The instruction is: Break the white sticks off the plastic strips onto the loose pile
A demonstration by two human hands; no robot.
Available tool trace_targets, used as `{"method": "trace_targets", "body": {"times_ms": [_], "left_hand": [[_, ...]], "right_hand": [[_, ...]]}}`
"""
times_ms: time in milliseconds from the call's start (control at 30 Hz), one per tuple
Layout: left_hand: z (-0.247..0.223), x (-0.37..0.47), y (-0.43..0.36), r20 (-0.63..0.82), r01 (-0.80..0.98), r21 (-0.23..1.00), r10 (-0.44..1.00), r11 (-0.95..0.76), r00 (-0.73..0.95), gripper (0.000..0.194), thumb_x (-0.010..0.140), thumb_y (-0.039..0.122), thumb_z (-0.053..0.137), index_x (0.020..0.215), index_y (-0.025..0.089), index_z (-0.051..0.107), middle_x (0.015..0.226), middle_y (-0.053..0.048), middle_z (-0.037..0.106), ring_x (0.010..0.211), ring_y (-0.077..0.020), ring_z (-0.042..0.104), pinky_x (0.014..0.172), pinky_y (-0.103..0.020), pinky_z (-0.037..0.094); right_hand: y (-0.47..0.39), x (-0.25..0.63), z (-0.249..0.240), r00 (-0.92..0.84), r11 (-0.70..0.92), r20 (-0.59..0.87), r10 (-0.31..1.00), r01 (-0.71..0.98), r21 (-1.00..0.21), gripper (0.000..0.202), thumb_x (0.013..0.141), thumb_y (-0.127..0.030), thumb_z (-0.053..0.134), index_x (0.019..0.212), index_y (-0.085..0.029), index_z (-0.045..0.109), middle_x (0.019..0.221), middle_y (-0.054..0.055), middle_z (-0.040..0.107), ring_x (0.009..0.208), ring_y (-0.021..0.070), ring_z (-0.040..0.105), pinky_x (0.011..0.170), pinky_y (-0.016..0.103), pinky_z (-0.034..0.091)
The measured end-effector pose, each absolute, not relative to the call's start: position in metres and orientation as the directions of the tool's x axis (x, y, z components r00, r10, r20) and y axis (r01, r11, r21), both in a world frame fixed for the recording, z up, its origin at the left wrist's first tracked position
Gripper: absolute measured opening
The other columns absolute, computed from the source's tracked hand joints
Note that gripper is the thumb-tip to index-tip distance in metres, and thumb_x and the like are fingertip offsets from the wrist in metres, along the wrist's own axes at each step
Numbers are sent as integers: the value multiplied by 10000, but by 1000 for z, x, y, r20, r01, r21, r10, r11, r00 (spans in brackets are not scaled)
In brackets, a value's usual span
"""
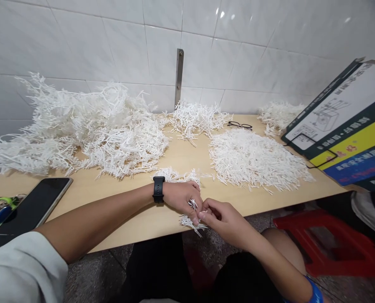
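At the near edge of the pale wooden table (187, 155), a bunch of thin white plastic-looking strips (192, 204) is clamped in the left hand (182, 201), best held steady but uncrushed, while a white strip (204, 211) is apparently pinched just beside it by the right hand (229, 221).

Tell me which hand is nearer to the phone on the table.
Left. The left hand is to the right of the phone, near the table's front edge; the right hand is farther right, beyond the left.
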State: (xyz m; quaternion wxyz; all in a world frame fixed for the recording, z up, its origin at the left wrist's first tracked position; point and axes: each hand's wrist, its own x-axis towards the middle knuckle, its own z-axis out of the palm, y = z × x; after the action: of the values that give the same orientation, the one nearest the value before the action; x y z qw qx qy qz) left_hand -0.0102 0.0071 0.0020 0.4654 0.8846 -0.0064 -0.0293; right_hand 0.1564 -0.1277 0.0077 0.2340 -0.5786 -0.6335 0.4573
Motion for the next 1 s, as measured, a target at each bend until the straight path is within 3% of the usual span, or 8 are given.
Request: {"method": "trace_targets", "body": {"times_ms": [333,467,533,600,700,733,867,1000], "left_hand": [[7,-9,11,-120,75,871,-63,-485,991,406,733,626,692,650,229,698,735,46,704,748,-108,574,1085,-290,207],[5,-11,17,-66,56,914,-12,-402,998,437,602,641,776,580,214,683,614,35,656,671,-116,549,961,-273,367],[0,-11,20,-20,45,931,73,-363,997,444,550,637,804,577,209,688,581,30,636,627,-116,531,839,-263,430],[-4,-11,21,8,25,933,92,-358,996,432,556,621,811,589,206,695,575,28,626,606,-112,522,773,-259,443],[-9,-10,20,-3,12,921,25,-389,1000,400,618,598,791,616,208,703,618,23,646,645,-118,536,802,-261,435],[-10,-10,20,-12,17,915,15,-402,1000,390,640,594,780,628,211,706,640,22,658,672,-122,546,834,-265,426],[-10,-10,18,-27,41,895,38,-443,999,359,661,582,773,691,226,735,724,25,699,793,-148,588,967,-297,372],[-8,-10,15,-41,37,892,1,-450,999,354,663,587,768,685,235,736,718,39,701,805,-142,590,1040,-296,323]], "right_hand": [[-130,167,18,-426,-119,-360,830,496,-860,452,933,-537,451,640,-202,369,582,-54,346,558,98,323,535,243,261],[-128,198,35,-437,-66,-374,818,574,-816,465,938,-543,433,624,-202,401,576,-37,393,566,117,394,563,253,325],[-115,217,44,-339,24,-282,898,677,-735,423,952,-491,409,662,-198,504,630,5,517,632,156,502,635,283,389],[-100,227,49,-176,124,-36,984,812,-571,304,939,-405,429,825,-197,620,823,74,642,808,223,583,754,344,420],[-86,217,47,-52,155,247,968,895,-419,278,919,-364,454,993,-185,654,1027,138,666,955,277,578,804,390,418],[-85,207,45,-52,149,220,974,879,-454,300,929,-390,446,961,-182,659,982,129,673,911,265,584,768,374,423],[-97,166,27,-230,39,-160,960,674,-737,430,930,-532,445,746,-182,615,667,19,590,641,163,516,609,286,377],[-111,155,15,-371,-70,-307,876,534,-843,459,931,-535,450,644,-181,504,590,-22,480,572,114,412,580,263,328]]}}
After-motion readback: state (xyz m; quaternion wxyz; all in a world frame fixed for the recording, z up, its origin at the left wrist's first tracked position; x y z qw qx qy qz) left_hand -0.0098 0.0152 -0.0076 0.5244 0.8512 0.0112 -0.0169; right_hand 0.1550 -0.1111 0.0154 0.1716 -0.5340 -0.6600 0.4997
